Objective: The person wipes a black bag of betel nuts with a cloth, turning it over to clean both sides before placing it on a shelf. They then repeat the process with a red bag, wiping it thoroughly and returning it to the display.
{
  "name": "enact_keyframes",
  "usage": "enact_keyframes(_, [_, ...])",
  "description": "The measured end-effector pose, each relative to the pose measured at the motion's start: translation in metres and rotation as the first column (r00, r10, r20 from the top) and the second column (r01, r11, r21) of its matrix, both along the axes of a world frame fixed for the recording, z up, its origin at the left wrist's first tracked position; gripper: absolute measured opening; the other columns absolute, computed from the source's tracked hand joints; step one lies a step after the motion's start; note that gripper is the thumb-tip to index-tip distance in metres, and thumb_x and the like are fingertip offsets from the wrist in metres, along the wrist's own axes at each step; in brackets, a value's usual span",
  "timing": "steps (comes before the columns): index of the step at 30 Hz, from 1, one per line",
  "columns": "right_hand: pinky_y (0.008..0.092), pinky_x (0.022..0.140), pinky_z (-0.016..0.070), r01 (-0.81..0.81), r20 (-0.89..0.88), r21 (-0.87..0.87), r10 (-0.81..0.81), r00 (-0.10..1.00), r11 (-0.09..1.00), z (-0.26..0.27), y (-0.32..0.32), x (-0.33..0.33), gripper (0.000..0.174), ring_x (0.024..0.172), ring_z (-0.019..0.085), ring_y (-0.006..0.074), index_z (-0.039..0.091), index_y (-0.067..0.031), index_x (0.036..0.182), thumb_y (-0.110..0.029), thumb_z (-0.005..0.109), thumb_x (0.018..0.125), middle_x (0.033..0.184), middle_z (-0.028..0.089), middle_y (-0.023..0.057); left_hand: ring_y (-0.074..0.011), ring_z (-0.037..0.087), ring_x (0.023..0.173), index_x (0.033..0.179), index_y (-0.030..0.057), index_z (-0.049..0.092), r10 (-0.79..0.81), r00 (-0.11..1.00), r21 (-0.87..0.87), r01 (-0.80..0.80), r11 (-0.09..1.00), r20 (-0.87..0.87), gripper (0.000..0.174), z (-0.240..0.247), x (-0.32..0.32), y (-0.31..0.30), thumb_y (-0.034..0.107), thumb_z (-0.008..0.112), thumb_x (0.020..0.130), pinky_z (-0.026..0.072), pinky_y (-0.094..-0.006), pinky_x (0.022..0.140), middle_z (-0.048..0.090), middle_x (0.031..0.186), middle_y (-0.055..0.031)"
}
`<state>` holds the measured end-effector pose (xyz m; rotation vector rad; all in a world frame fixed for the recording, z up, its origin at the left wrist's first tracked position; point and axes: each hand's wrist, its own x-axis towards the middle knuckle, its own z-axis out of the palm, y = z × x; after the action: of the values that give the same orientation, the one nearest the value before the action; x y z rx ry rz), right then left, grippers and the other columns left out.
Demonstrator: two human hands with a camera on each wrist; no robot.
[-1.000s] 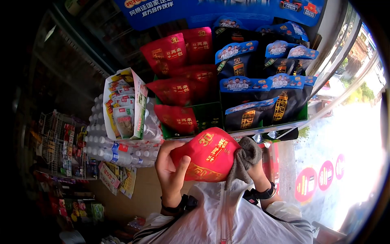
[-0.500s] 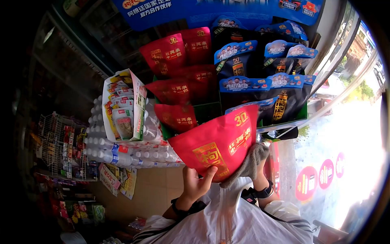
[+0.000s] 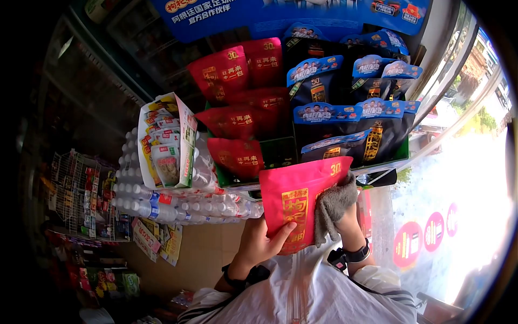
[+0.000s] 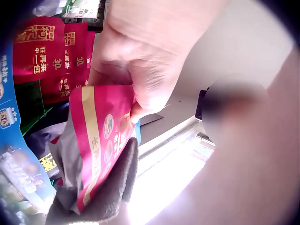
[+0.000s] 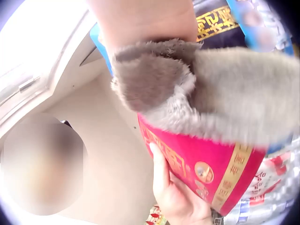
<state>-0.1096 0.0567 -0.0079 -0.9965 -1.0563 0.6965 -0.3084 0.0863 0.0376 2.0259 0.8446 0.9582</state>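
A red snack pouch (image 3: 278,186) with gold lettering is held upright in front of the chest. My left hand (image 3: 259,244) grips its lower left side, thumb across the printed front. In the left wrist view the pouch (image 4: 115,112) shows its side with a gold stripe. My right hand (image 3: 348,220) holds a grey cloth (image 3: 333,208) against the pouch's right edge; the cloth hides most of its fingers. The right wrist view has the fuzzy cloth (image 5: 154,84) wrapped over that hand, lying along the pouch (image 5: 201,154).
Ahead stands a green display rack (image 3: 280,150) with red pouches (image 3: 234,156) on the left and black pouches (image 3: 372,143) with blue tops on the right. Left of it, an open box of small packets (image 3: 164,140) sits on packs of water bottles (image 3: 145,207). A bright doorway lies to the right.
The pouch has swung from tilted to nearly upright, after rising toward the rack and coming back down. My left hand has shifted right and lower; the cloth has moved slightly right with my right hand.
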Motion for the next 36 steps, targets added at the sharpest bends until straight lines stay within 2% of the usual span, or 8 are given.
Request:
enact_keyframes(8, [0.0297, 0.082, 0.0441, 0.265, -0.197, -0.113, -0.283, 0.939, 0.958, -0.048, 0.002, 0.002, 0.032, 0.091, 0.053, 0.0148, 0.045, -0.0019, 0.112, -0.003, 0.057, 0.083, 0.101, 0.054, 0.0062, -0.022, 0.065, 0.079, 0.1, -0.0015, 0.058, -0.13, 0.987, -0.287, 0.152, 0.946, 0.095, 0.037, -0.011, 0.012, -0.012, 0.02, 0.073, 0.074, 0.0489, -0.0308, 0.069, 0.065, 0.089, -0.0127])
enact_keyframes(12, [0.0282, 0.082, 0.0437, 0.207, -0.597, -0.244, -0.315, 0.738, 0.947, -0.029, 0.0, -0.002, 0.036, 0.093, 0.051, 0.0143, 0.04, -0.0053, 0.118, -0.004, 0.053, 0.085, 0.105, 0.05, 0.0057, -0.0187, 0.066, 0.075, 0.098, 0.0024, 0.061, -0.177, 0.981, -0.27, 0.191, 0.944, 0.075, 0.036, -0.007, 0.022, -0.015, 0.019, 0.076, 0.07, 0.0502, -0.0286, 0.067, 0.067, 0.086, -0.0095])
enact_keyframes(14, [0.0277, 0.083, 0.0432, 0.231, -0.521, -0.259, -0.337, 0.784, 0.938, -0.028, 0.0, 0.0, 0.036, 0.094, 0.051, 0.015, 0.04, -0.0039, 0.118, -0.005, 0.054, 0.085, 0.105, 0.05, 0.0063, -0.0193, 0.066, 0.074, 0.098, 0.0027, 0.061, -0.194, 0.979, -0.268, 0.202, 0.942, 0.057, 0.035, -0.005, 0.022, -0.014, 0.018, 0.075, 0.071, 0.0503, -0.0289, 0.067, 0.067, 0.085, -0.0094])
enact_keyframes(16, [0.0293, 0.085, 0.0423, 0.442, -0.058, -0.195, -0.46, 0.886, 0.875, -0.037, -0.002, 0.006, 0.039, 0.096, 0.051, 0.0161, 0.041, -0.0025, 0.118, -0.006, 0.057, 0.083, 0.105, 0.05, 0.0072, -0.0198, 0.066, 0.073, 0.098, 0.003, 0.061, -0.21, 0.977, -0.269, 0.212, 0.939, 0.036, 0.033, -0.005, 0.019, -0.012, 0.017, 0.074, 0.071, 0.0504, -0.0293, 0.067, 0.067, 0.085, -0.0094])
enact_keyframes(27, [0.0308, 0.09, 0.0408, 0.477, -0.081, -0.073, -0.482, 0.872, 0.876, -0.02, 0.003, 0.014, 0.042, 0.101, 0.051, 0.0165, 0.044, 0.0, 0.118, -0.001, 0.061, 0.079, 0.111, 0.052, 0.0084, -0.0254, 0.065, 0.076, 0.098, 0.003, 0.062, -0.293, 0.956, -0.305, 0.277, 0.911, -0.007, 0.029, -0.004, 0.007, 0.002, 0.018, 0.069, 0.075, 0.0502, -0.0314, 0.067, 0.066, 0.086, -0.0126])
enact_keyframes(30, [0.0297, 0.087, 0.0433, 0.193, -0.437, -0.158, -0.244, 0.866, 0.968, 0.012, 0.008, 0.021, 0.039, 0.097, 0.053, 0.0157, 0.046, 0.0004, 0.117, -0.001, 0.059, 0.08, 0.109, 0.055, 0.0075, -0.0251, 0.065, 0.076, 0.099, 0.0038, 0.062, -0.284, 0.959, -0.355, 0.26, 0.898, -0.014, 0.03, -0.002, 0.004, 0.002, 0.019, 0.07, 0.075, 0.0502, -0.0312, 0.069, 0.066, 0.087, -0.0127])
enact_keyframes(34, [0.0295, 0.084, 0.0444, 0.125, -0.294, -0.069, -0.14, 0.946, 0.99, 0.011, 0.011, 0.022, 0.032, 0.095, 0.054, 0.0158, 0.051, 0.0009, 0.113, -0.002, 0.058, 0.082, 0.108, 0.056, 0.0079, -0.024, 0.065, 0.077, 0.1, 0.005, 0.062, -0.282, 0.959, -0.353, 0.266, 0.897, 0.004, 0.031, -0.01, 0.001, 0.004, 0.02, 0.07, 0.075, 0.0502, -0.0309, 0.069, 0.067, 0.088, -0.012])
enact_keyframes(36, [0.0313, 0.085, 0.0434, 0.309, 0.022, 0.031, -0.31, 0.951, 0.951, 0.004, 0.01, 0.025, 0.03, 0.095, 0.054, 0.017, 0.052, 0.0022, 0.111, -0.002, 0.057, 0.082, 0.107, 0.056, 0.0087, -0.0225, 0.065, 0.076, 0.101, 0.0051, 0.062, -0.328, 0.944, -0.339, 0.314, 0.887, 0.015, 0.032, -0.013, 0.002, 0.004, 0.022, 0.071, 0.074, 0.0501, -0.0304, 0.069, 0.067, 0.087, -0.011])
